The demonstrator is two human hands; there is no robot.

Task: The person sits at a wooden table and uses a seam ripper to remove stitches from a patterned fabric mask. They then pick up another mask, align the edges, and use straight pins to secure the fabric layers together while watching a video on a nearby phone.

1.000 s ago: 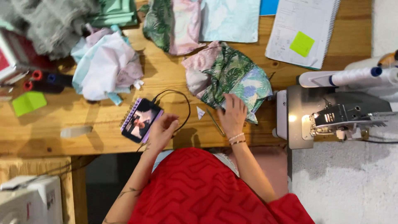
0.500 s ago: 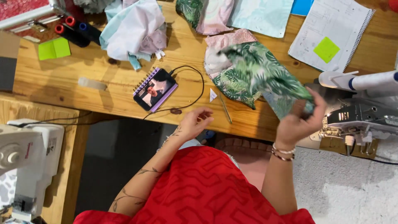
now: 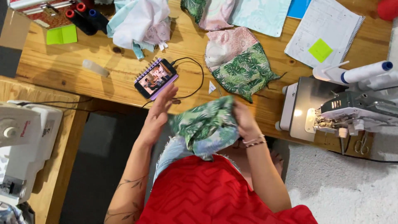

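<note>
View from above of a person seated at a wooden counter (image 3: 124, 83), wearing a red textured top. Both hands are raised over the lap, just off the near edge of the counter, with a piece of green leaf-print fabric (image 3: 205, 128) between them. The right hand (image 3: 244, 120) is closed on the fabric's right edge, fingers curled into the cloth. The left hand (image 3: 159, 114) is open, fingers extended and nearly flat, pressed against the fabric's left side rather than gripping it. The fabric is bunched and hangs in loose folds toward the lap.

On the counter just beyond the hands, a phone (image 3: 155, 79) rests on a small purple spiral notebook, its cable looping to the right. To the right of that lies a second leaf-print piece (image 3: 242, 72) joined to pink cloth. A sewing machine (image 3: 352, 110) stands at the right end, and another white machine (image 3: 25, 141) sits at the near left. Thread spools (image 3: 83, 16), crumpled pale fabric (image 3: 139, 23) and an open notebook (image 3: 321, 35) with a green sticky note lie farther off.

To handle the cloth well, it seems wise to spread it flat between both hands, find the edges, and keep it clear of the phone cable.
</note>
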